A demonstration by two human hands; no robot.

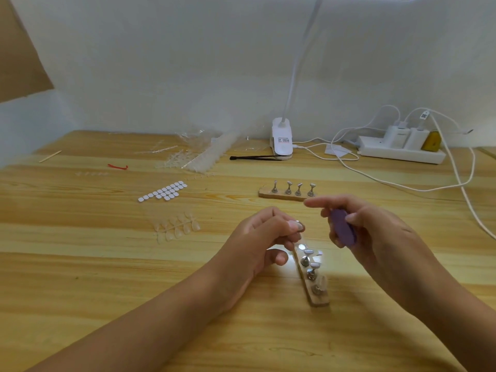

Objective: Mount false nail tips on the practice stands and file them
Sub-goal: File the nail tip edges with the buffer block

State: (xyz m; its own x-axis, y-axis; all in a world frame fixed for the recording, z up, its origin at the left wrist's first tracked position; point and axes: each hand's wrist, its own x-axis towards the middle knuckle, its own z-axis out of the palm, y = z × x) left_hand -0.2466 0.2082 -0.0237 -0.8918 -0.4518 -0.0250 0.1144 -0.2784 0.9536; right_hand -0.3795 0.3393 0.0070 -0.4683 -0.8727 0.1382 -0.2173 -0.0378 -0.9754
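Observation:
My left hand (264, 237) pinches a small metal stand with a nail tip (297, 225) lifted above the near wooden base (319, 299). That base carries three metal stands with clear tips (311, 267) and one bare round magnet spot. My right hand (370, 226) grips a purple nail file (342, 226) just right of the pinched tip, index finger stretched out. A second wooden base (285, 195) with several bare metal stands sits farther back. Loose clear nail tips (177, 226) lie to the left.
White adhesive tabs (163, 191) and a heap of clear tip sprues (200, 157) lie at the back left. A clip lamp (281, 139), black tweezers (255, 157), a power strip (400, 150) with cables, a red band (117, 166) and a wooden stick (50, 156) line the back.

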